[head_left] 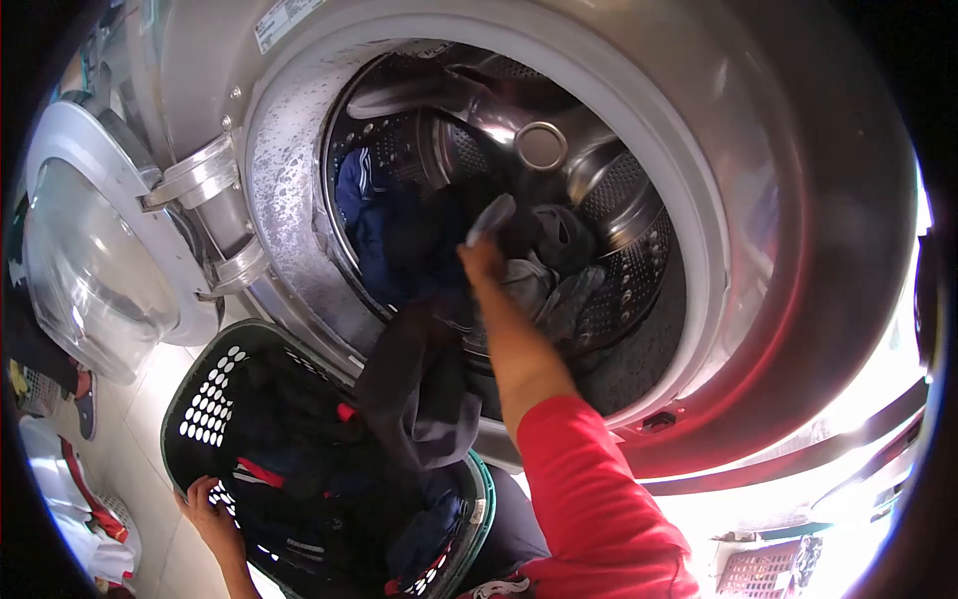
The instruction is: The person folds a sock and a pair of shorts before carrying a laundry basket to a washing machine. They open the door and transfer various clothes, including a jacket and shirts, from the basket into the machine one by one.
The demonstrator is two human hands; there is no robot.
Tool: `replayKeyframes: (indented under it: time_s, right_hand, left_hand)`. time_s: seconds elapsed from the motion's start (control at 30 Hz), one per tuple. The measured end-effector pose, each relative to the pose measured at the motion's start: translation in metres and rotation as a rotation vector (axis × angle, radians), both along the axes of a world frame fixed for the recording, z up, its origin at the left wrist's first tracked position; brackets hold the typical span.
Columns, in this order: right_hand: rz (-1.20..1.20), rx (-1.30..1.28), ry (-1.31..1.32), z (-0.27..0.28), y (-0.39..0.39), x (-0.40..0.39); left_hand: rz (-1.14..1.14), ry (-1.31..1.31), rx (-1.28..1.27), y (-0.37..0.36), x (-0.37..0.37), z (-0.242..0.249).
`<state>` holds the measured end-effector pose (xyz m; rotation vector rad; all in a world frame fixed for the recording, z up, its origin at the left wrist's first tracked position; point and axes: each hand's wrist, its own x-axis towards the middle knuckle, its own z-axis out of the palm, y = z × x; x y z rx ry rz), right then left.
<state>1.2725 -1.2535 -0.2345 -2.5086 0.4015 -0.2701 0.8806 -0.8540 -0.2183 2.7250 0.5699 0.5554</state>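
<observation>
My right hand (pixel 484 260) reaches into the steel washer drum (pixel 609 185), its fingers closed around a light grey piece of clothing (pixel 491 218). Dark blue clothes (pixel 384 235) lie to its left in the drum, and grey and black garments (pixel 559 240) lie to its right. A dark grey garment (pixel 424 389) hangs over the drum's lower lip down into the dark green laundry basket (pixel 180 419). With my left hand (pixel 212 514) I grip the basket's left side by its holes. Mostly dark clothes (pixel 319 449) fill the basket, with a few red patches.
The washer's round glass door (pixel 95 260) is swung out to the left on metal hinges (pixel 205 175). At the far left are a person's foot in a shoe (pixel 87 404) and a basket with white and red cloth (pixel 85 499). A reddish crate (pixel 760 571) stands at lower right.
</observation>
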Motion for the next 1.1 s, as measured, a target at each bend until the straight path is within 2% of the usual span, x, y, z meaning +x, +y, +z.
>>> replayKeyframes:
  time_s: [0.07,0.2,0.27,0.37,0.43,0.47,0.5,0.57,0.6,0.63,0.77,0.83,0.9,0.97,1.0,1.07,1.1]
  right_hand:
    - [0.096,-0.147,-0.001,-0.014,0.033,0.001]
    - [0.257,-0.210,0.045,-0.004,0.054,0.003]
    - [0.277,0.041,0.126,0.002,0.038,0.018]
    - [0.036,0.402,-0.164,0.006,-0.002,0.026]
    - [-0.274,0.007,-0.336,0.014,-0.021,0.023]
    - [-0.266,0.009,-0.336,-0.002,-0.032,0.029]
    - [-0.239,0.071,-0.259,-0.035,-0.046,0.039]
    - [-0.207,0.131,-0.187,-0.047,-0.044,0.034]
    - [-0.107,0.032,0.010,-0.051,-0.036,0.030]
    - [-0.002,-0.067,0.207,-0.046,-0.025,0.027]
    - [0.008,-0.060,0.271,-0.004,-0.005,0.015]
    - [-0.048,-0.095,0.028,0.014,-0.011,0.017]
    - [-0.057,-0.044,-0.197,0.056,-0.011,0.012]
    - [0.042,-0.220,-0.470,0.082,-0.018,0.037]
    - [0.043,-0.225,-0.484,0.096,-0.021,0.046]
    - [0.313,-0.040,-0.609,0.129,-0.020,0.049]
    - [0.307,-0.142,-0.802,0.137,-0.015,0.045]
  left_hand:
    - [0.000,0.014,0.042,0.002,0.000,-0.002]
    - [-0.003,0.000,0.056,0.000,-0.002,0.000]
    - [-0.030,-0.012,0.020,0.002,-0.002,-0.002]
    - [-0.016,0.001,0.030,0.008,-0.003,-0.008]
    - [0.027,0.011,0.014,-0.002,-0.001,0.004]
    - [0.032,0.020,-0.001,-0.004,0.000,0.005]
    - [0.037,0.019,-0.005,-0.006,0.000,0.006]
    - [0.054,0.038,-0.001,-0.008,0.001,0.007]
    - [0.059,0.033,-0.002,-0.008,0.002,0.006]
    - [0.063,0.019,0.003,-0.008,0.002,0.004]
    - [0.076,0.028,-0.003,-0.009,0.001,0.012]
    - [0.082,0.011,-0.014,-0.008,0.001,0.007]
    - [0.082,-0.001,-0.021,-0.004,0.000,0.004]
    - [0.098,-0.029,-0.016,-0.010,0.000,0.008]
    - [0.099,-0.042,-0.021,-0.009,-0.001,0.007]
    - [0.085,-0.037,-0.033,-0.006,-0.002,0.004]
    - [0.088,-0.054,-0.038,-0.007,-0.002,0.004]
